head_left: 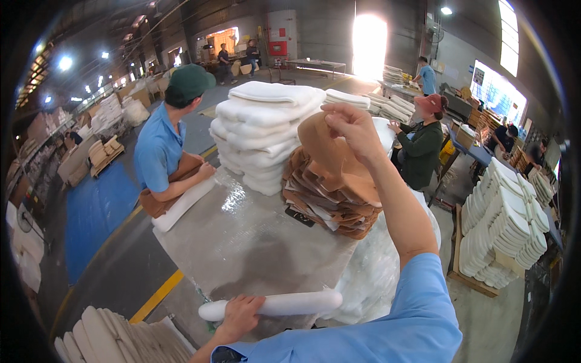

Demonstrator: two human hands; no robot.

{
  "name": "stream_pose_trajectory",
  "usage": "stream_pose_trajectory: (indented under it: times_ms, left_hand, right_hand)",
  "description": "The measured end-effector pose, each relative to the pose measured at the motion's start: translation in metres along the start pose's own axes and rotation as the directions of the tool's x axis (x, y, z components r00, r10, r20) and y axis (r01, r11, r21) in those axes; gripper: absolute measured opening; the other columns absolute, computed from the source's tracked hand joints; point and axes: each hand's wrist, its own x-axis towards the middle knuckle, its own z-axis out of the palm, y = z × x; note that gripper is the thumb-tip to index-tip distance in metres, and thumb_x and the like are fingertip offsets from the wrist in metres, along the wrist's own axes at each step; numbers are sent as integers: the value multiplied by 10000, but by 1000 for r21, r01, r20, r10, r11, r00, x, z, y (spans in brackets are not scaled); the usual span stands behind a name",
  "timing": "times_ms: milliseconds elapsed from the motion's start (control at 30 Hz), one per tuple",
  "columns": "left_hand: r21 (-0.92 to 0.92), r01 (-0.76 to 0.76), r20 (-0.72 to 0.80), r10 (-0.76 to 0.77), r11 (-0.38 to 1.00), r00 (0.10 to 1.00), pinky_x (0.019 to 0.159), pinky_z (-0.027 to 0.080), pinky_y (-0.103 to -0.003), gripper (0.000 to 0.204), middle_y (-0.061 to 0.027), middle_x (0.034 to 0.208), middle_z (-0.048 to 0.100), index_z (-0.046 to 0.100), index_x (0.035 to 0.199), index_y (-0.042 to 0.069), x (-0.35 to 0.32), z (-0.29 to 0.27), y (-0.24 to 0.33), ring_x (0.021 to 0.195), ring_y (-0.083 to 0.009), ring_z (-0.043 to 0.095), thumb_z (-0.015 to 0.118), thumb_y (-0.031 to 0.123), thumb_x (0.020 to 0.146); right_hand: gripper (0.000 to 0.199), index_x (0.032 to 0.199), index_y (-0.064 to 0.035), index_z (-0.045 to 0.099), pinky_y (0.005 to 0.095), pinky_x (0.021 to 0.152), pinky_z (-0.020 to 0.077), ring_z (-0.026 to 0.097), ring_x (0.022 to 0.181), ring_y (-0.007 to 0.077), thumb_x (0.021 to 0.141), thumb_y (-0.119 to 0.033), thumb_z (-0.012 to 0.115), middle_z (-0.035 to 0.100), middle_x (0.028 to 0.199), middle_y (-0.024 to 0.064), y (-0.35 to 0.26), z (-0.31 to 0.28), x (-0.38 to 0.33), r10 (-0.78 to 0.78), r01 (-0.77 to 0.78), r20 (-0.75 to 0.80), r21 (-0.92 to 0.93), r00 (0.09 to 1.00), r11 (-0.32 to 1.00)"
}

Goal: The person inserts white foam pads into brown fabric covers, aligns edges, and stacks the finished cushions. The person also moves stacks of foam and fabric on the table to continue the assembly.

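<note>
Pad [299, 303], white, long, round-ended

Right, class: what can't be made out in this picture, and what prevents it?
Head view:
White roll: the part under the left hand, covered by that hand.
Brown pile: part of its top, behind the brown piece in the right hand.
Cream pads, lower left: near ends, cut off by the lower edge.
Far seated person: hand details, too small.
Bright doorway: what lies outside, lost in glare.
</note>
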Motion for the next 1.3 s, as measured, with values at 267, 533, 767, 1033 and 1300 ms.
stream_pose_trajectory:
  times_ms: [267,533,767,1033,1300]
  left_hand:
    - [-11,0,93,1,1000,996,967,507,-463,466,-34,1141,749,695,1225,163,-20,20,10,1101,-284,669,759,119,766]
    - [-25,-24,-13,24,999,1000,895,494,-441,384,-23,1082,737,696,1174,150,-21,25,8,1015,-261,671,706,119,791]
    - [-1,30,-55,-30,1000,998,895,475,-414,387,8,1097,715,698,1141,158,-25,28,15,1012,-227,649,715,121,756]
    - [-20,71,-17,-71,997,997,944,454,-421,437,-3,1144,716,702,1159,153,-19,25,14,1048,-238,640,726,101,726]
    - [-13,45,120,-43,999,992,978,470,-449,601,5,1260,703,680,1242,178,-16,20,10,1137,-250,641,797,138,653]
  right_hand:
    - [356,1269,-23,728,286,823,569,714,923,128,951,-175,776,764,1004,71,43,124,-18,177,-99,250,-295,952,950]
    - [396,1266,-48,731,375,901,578,756,974,247,918,-233,775,791,1049,130,172,135,-64,321,-88,270,-625,908,775]
    - [320,1129,-56,781,419,880,575,754,953,328,866,-237,794,780,963,158,279,53,-160,483,-359,-34,-715,875,600]
    - [469,1257,-213,760,519,1066,517,552,1370,338,793,-263,813,641,1405,109,306,31,-261,523,31,212,-942,825,333]
    - [274,1181,-195,801,538,1035,517,575,1352,314,955,-328,723,681,1398,52,321,20,-280,576,15,273,-911,770,412]
